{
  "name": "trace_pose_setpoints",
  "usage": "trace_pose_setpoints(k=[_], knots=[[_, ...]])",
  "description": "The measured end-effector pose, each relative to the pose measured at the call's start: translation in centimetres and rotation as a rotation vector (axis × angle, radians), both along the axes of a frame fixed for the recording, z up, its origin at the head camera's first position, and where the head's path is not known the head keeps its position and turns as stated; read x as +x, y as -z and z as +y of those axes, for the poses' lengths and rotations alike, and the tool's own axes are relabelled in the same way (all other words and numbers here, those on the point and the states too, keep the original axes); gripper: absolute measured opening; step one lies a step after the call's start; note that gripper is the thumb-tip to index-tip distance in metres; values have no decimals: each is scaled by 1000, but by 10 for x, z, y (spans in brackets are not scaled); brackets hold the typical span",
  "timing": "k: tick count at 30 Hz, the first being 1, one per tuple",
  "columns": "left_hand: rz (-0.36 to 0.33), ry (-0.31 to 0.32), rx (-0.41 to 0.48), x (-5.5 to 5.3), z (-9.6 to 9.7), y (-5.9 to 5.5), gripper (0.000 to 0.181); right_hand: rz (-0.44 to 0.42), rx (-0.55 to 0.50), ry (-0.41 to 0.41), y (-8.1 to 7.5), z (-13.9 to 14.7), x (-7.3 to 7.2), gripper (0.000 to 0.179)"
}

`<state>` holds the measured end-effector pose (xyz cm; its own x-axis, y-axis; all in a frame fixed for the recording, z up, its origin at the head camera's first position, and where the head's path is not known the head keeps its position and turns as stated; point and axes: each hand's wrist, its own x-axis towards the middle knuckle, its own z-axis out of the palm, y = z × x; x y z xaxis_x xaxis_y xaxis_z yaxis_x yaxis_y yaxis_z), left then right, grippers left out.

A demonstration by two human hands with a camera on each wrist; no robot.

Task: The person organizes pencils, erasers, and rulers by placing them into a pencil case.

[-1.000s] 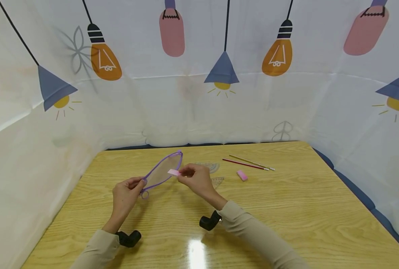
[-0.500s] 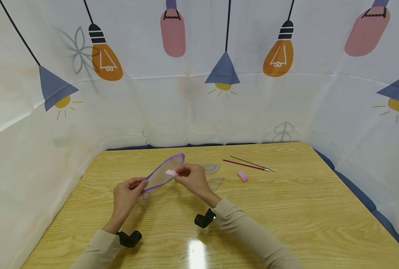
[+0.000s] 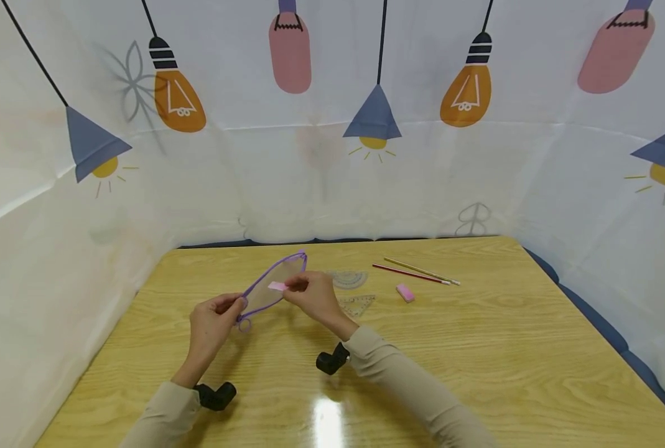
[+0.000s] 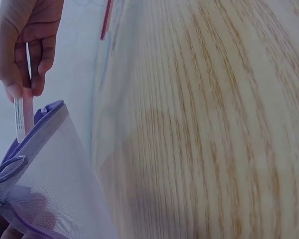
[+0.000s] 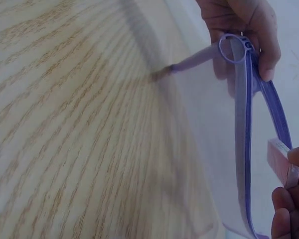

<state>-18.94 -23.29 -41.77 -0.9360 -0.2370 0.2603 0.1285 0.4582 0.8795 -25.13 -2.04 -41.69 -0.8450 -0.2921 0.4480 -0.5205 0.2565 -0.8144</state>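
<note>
My left hand (image 3: 211, 323) pinches one end of a see-through mesh zip pouch (image 3: 265, 292) with purple trim, its zipped mouth spread apart. Between thumb and fingers of my right hand (image 3: 316, 300) is a pink-and-white eraser (image 3: 277, 286), which overlaps the pouch's mouth in the head view. Seen from the left wrist, the eraser (image 4: 24, 117) points down at the zip edge. In the right wrist view the same eraser (image 5: 280, 162) sits between the two zip edges, and a purple ring (image 5: 232, 48) hangs at the end that the left hand grips.
Beyond the right hand lie a clear protractor (image 3: 350, 280) and a clear set square (image 3: 359, 304). Farther right are a second pink eraser (image 3: 405, 292), a red pencil (image 3: 407, 273) and a gold pencil (image 3: 418, 270). A printed white cloth (image 3: 332, 186) stands behind the wooden table (image 3: 478, 361).
My right hand has moved left with the eraser, bringing it farther over the pouch's mouth. The left hand and the pouch have stayed almost in place.
</note>
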Motion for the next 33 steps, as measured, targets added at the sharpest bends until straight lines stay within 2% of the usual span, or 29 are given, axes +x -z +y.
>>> trace_pose_setpoints(k=[9,18,24,33], knots=[[-27,1,-2,0,2,-3,23,-47,59,4,-2,-9,-8,11],[-22,17,11,0,2,0,25,-39,106,-22,2,-17,-12,10],[-8,24,11,-1,3,0,25,-5,123,-57,2,-19,-14,9],[-3,38,33,-1,6,2,23,-49,172,-33,5,-20,-19,10]])
